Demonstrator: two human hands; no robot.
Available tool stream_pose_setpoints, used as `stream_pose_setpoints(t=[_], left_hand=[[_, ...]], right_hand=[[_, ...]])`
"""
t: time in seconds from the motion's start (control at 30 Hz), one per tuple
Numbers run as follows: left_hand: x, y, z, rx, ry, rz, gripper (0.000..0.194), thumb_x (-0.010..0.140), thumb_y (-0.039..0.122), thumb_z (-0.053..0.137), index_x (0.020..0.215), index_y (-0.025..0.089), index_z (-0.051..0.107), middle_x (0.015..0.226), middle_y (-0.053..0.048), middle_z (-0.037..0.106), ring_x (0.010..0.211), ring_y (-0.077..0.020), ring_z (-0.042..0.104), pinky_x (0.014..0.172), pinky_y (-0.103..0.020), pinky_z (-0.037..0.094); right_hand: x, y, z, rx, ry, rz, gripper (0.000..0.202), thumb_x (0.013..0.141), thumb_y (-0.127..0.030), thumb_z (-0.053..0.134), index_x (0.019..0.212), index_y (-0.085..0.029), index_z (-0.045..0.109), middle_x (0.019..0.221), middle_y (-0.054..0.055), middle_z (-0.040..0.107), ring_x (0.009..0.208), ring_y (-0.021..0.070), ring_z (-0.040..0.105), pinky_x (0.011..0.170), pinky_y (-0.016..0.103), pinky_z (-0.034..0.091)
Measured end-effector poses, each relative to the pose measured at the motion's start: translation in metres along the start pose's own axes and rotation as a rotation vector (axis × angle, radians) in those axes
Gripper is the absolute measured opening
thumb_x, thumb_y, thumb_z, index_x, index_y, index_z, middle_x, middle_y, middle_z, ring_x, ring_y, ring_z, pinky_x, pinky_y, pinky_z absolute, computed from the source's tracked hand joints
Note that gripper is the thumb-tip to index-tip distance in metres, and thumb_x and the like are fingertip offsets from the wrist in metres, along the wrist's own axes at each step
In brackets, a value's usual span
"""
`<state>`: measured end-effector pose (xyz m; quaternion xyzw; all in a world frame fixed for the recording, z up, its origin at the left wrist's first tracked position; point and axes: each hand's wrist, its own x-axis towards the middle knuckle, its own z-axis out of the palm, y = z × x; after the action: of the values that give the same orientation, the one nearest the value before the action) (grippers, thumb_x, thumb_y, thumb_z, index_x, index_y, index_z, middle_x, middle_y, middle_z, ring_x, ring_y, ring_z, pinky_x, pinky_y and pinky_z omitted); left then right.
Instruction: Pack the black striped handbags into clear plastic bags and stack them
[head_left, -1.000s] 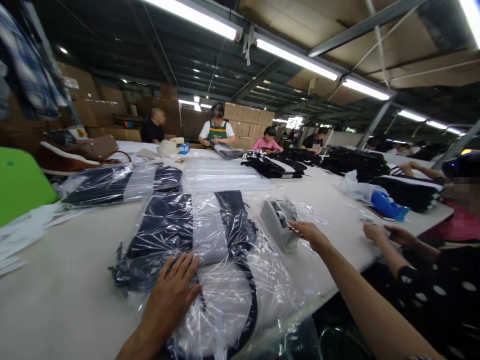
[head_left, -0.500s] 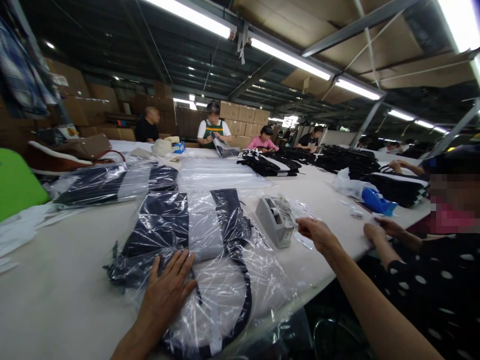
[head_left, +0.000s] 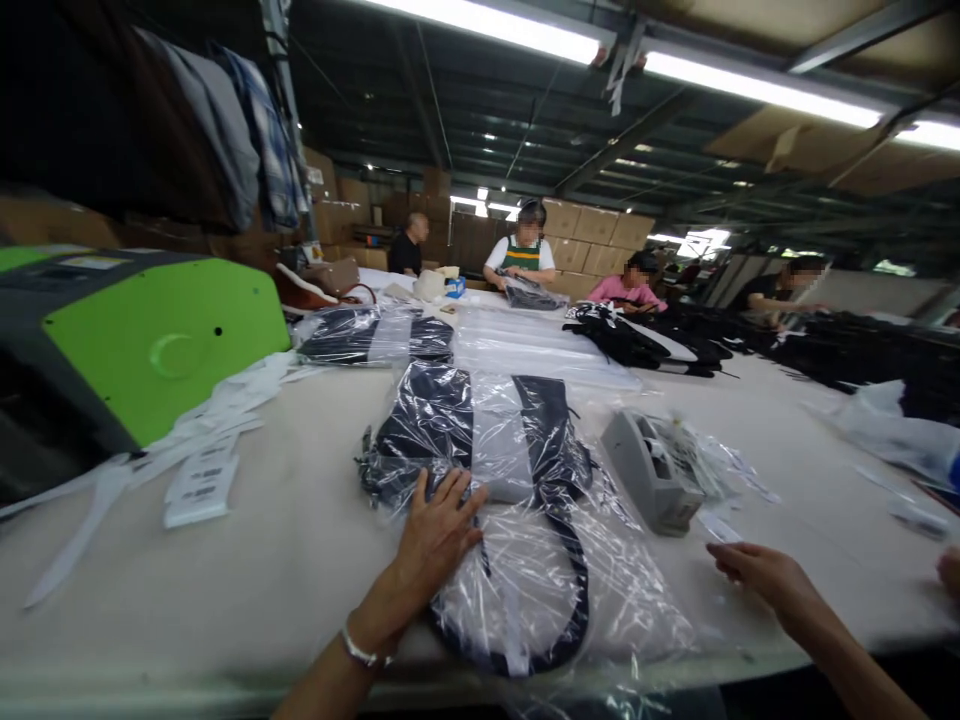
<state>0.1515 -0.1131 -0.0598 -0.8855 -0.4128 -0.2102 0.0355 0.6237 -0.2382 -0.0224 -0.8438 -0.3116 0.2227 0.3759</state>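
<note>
Under long ceiling lights, a broad pale bench (head_left: 300,580) carries a flat, dark bag with a light-grey middle band (head_left: 499,450), sealed or slipped inside a clear, crinkled plastic sleeve (head_left: 630,590); it lies in front of the person, its dark curved strap (head_left: 579,590) looping toward the near edge. The left hand (head_left: 441,530) is spread on the sleeve over the bag's near side. The right hand (head_left: 761,572), fingers drawn together, is near a grey wedge-shaped tape dispenser (head_left: 652,475); whether it pinches anything, I cannot tell. The bag looks light, soft and floppy, the film slippery and easily creased, so a broad palm underneath, gripping bag and film together, should hold better than pinching loose plastic.
</note>
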Motion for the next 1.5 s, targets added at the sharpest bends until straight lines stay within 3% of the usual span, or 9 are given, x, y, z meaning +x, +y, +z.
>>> stream_pose_setpoints(t=[0.17,0.3,0.4,0.53,0.67,0.93,1.13,1.3,1.5], left_hand=[[-0.001,0.0,-0.001,0.007,-0.021,0.012,0.059,0.091,0.051,0.062,0.145,0.035,0.045,0.153,-0.007,0.049,0.144,-0.0283,0.039,0.118,-0.066,0.023],[-0.001,0.001,-0.005,-0.037,-0.025,0.0,0.058,0.091,0.047,0.064,0.144,0.034,0.045,0.152,-0.009,0.049,0.144,-0.0289,0.038,0.118,-0.067,0.021],[0.0,0.002,-0.005,-0.078,-0.021,-0.003,0.058,0.09,0.043,0.066,0.143,0.033,0.046,0.151,-0.01,0.049,0.144,-0.0294,0.038,0.118,-0.069,0.019],[0.001,0.002,-0.004,-0.1,-0.018,-0.019,0.059,0.088,0.043,0.069,0.142,0.032,0.048,0.152,-0.012,0.049,0.144,-0.0308,0.038,0.118,-0.07,0.018],[0.003,0.002,-0.004,-0.107,-0.025,-0.02,0.057,0.088,0.043,0.069,0.14,0.031,0.049,0.15,-0.012,0.05,0.144,-0.0314,0.039,0.118,-0.07,0.019],[0.002,0.002,-0.001,-0.099,-0.005,-0.008,0.054,0.089,0.044,0.068,0.137,0.03,0.051,0.149,-0.013,0.052,0.143,-0.0313,0.04,0.117,-0.069,0.019],[0.0,0.002,-0.002,-0.087,-0.005,-0.006,0.055,0.088,0.045,0.068,0.138,0.031,0.05,0.15,-0.011,0.051,0.143,-0.0311,0.04,0.117,-0.069,0.019],[0.0,0.002,-0.002,-0.074,0.009,-0.005,0.054,0.089,0.044,0.067,0.138,0.031,0.05,0.15,-0.011,0.051,0.144,-0.0302,0.039,0.118,-0.068,0.019],[0.001,0.003,-0.003,-0.093,-0.012,-0.004,0.052,0.089,0.046,0.067,0.138,0.032,0.052,0.15,-0.011,0.051,0.143,-0.0309,0.04,0.117,-0.069,0.019]], right_hand=[[-0.055,-0.084,0.035,0.049,-0.309,-0.168,0.048,0.06,-0.063,0.076,0.079,-0.018,0.077,0.084,0.011,0.074,0.08,0.0241,0.064,0.074,0.034,0.051],[-0.102,-0.181,0.112,0.113,-0.64,-0.366,0.04,0.07,-0.057,0.073,0.074,-0.017,0.071,0.071,0.003,0.067,0.069,0.0156,0.057,0.069,0.028,0.046],[-0.107,-0.215,0.17,0.087,-0.778,-0.419,0.036,0.069,-0.054,0.073,0.07,-0.017,0.069,0.066,0.001,0.066,0.062,0.0134,0.054,0.063,0.026,0.043],[-0.085,-0.217,0.226,-0.216,-0.706,-0.488,0.032,0.075,-0.046,0.068,0.059,-0.019,0.065,0.057,0.0,0.064,0.054,0.0122,0.054,0.055,0.023,0.04],[-0.063,-0.21,0.25,-0.442,-0.644,-0.498,0.033,0.069,-0.039,0.075,0.047,-0.019,0.06,0.045,0.0,0.058,0.047,0.0127,0.053,0.051,0.025,0.037],[-0.056,-0.213,0.243,-0.7,-0.406,-0.537,0.042,0.057,-0.058,0.085,0.064,-0.019,0.07,0.082,0.016,0.074,0.09,0.0353,0.068,0.073,0.038,0.047],[-0.045,-0.207,0.212,-0.77,-0.288,-0.552,0.047,0.068,-0.059,0.078,0.093,-0.019,0.072,0.098,0.015,0.073,0.094,0.0346,0.068,0.082,0.041,0.048],[-0.063,-0.199,0.235,-0.626,-0.153,-0.828,0.096,0.073,-0.064,0.074,0.15,-0.016,0.039,0.156,0.02,0.039,0.143,0.0366,0.035,0.116,0.048,0.027],[-0.061,-0.176,0.252,-0.644,-0.227,-0.684,0.108,0.071,-0.063,0.075,0.156,-0.014,0.028,0.164,0.02,0.021,0.151,0.0393,0.017,0.12,0.057,0.014]])
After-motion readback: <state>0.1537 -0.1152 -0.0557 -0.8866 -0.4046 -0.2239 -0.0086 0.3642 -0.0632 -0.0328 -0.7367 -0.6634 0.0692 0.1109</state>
